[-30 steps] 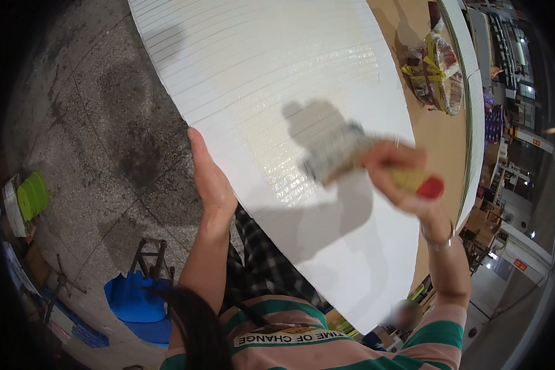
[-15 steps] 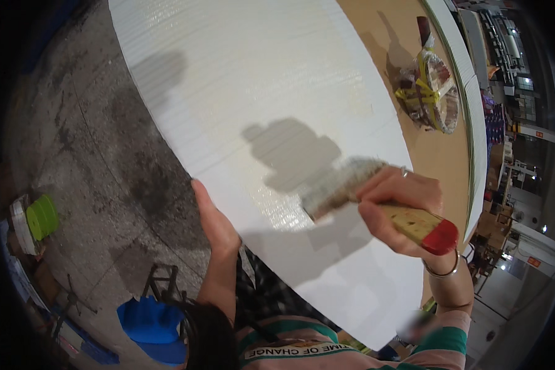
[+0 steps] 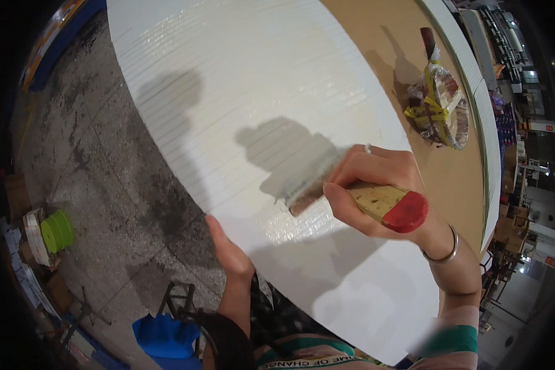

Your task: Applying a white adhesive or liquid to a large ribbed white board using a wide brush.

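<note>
My right hand (image 3: 376,185) is closed round a wide paintbrush (image 3: 376,206) with a pale wooden handle and a red end. Its dark, worn bristles touch a large white sheet (image 3: 357,296). A wet-looking shiny patch lies just below the bristles, and glossy streaks cover much of the upper sheet. At the sheet's left edge is my left hand (image 3: 233,256), its thumb lying along the rim; the other fingers are hidden. The shadow of my head and arms falls across the sheet.
Beyond the sheet's right edge, a plastic-wrapped round container (image 3: 441,108) with yellow tape stands on a brown board (image 3: 438,191), a dark handle sticking up from it. A green spool (image 3: 57,231), a blue seat-like object (image 3: 165,336) and a dark metal frame (image 3: 177,297) are on the left.
My right hand has moved the paintbrush left and slightly up across the sheet. My left hand stays at the edge, while the whole view has shifted a little.
</note>
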`<state>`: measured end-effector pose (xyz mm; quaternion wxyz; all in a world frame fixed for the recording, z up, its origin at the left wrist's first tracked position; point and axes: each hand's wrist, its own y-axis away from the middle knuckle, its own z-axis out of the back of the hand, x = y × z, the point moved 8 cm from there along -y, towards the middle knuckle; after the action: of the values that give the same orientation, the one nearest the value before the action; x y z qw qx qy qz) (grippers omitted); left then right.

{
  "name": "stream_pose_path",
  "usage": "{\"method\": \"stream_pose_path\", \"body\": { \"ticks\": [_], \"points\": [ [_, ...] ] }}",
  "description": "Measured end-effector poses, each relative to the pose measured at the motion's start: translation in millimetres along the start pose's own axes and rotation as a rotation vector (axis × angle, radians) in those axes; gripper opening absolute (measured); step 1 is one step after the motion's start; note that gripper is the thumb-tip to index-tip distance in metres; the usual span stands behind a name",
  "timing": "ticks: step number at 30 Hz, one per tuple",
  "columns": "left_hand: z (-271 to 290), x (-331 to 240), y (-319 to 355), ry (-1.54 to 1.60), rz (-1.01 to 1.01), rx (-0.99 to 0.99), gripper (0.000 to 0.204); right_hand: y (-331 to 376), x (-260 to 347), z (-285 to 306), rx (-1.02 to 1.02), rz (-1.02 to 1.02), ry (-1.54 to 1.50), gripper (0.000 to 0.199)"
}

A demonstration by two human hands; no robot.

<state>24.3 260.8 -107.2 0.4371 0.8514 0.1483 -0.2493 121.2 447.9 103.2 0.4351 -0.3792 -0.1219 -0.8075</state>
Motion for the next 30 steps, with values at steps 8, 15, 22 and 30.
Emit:
{"method": "stream_pose_path", "body": {
  "ticks": [8, 15, 22, 30],
  "points": [
    [-6, 6, -3, 0.048, 0.020, 0.006, 0.066, 7, -24, 16, 0.016, -0.152, -0.058, 0.010],
    [-1, 0, -4, -0.031, -0.017, 0.006, 0.068, 67, -60, 54, -0.012, -0.384, -0.105, 0.005],
    [-15, -6, 4, -0.227, -0.039, 0.027, 0.072, 49, -32, 89, -0.057, -0.198, 0.069, 0.005],
    [-14, -13, 9, -0.176, -0.050, -0.061, 0.077, 101, -56, 73, 0.206, -0.598, -0.046, 0.011]
  ]
}}
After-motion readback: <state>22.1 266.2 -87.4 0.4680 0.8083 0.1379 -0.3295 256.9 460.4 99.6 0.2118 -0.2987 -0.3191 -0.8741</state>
